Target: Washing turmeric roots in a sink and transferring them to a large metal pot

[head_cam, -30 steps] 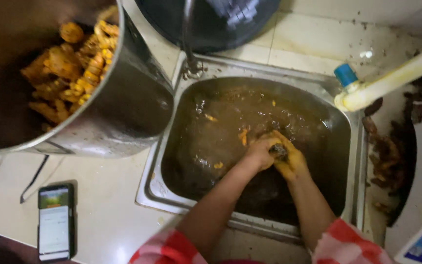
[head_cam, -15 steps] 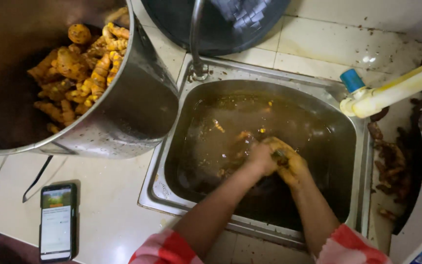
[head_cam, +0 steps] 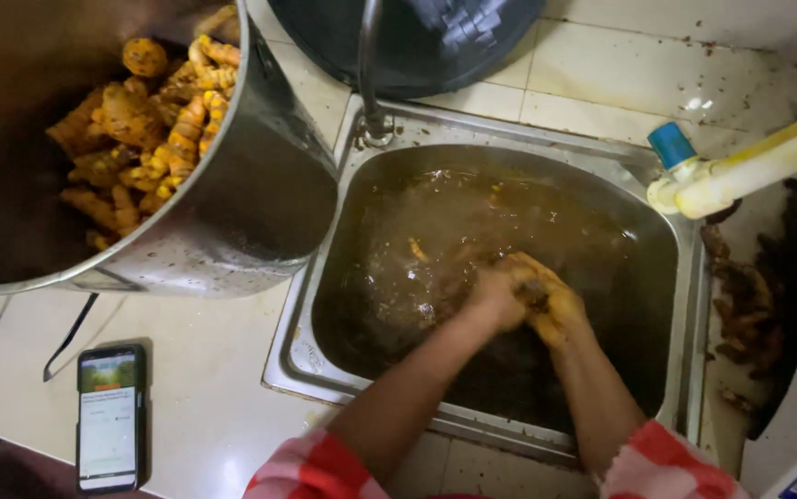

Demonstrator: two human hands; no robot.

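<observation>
A steel sink (head_cam: 324,351) is full of muddy brown water, with a few orange turmeric roots (head_cam: 415,248) floating in it. Both hands meet over the water at the sink's middle. My left hand (head_cam: 492,294) and my right hand (head_cam: 553,301) are pressed together, clasped around a dark muddy root (head_cam: 533,294) between them. Both hands are stained yellow. A large steel pot (head_cam: 232,212) on the left holds several washed orange turmeric roots (head_cam: 149,129).
A tap pipe (head_cam: 368,65) rises at the sink's back edge. A dark lid or basin (head_cam: 417,42) sits behind it. A white pipe with a blue cap (head_cam: 694,176) crosses the right. A phone (head_cam: 109,416) lies on the tiled counter, bottom left. Dirty roots (head_cam: 749,314) lie at right.
The hands stay clasped in the same spot over the water, rubbing. The view has drifted slightly so the sink and pot appear a little lower and more to the right.
</observation>
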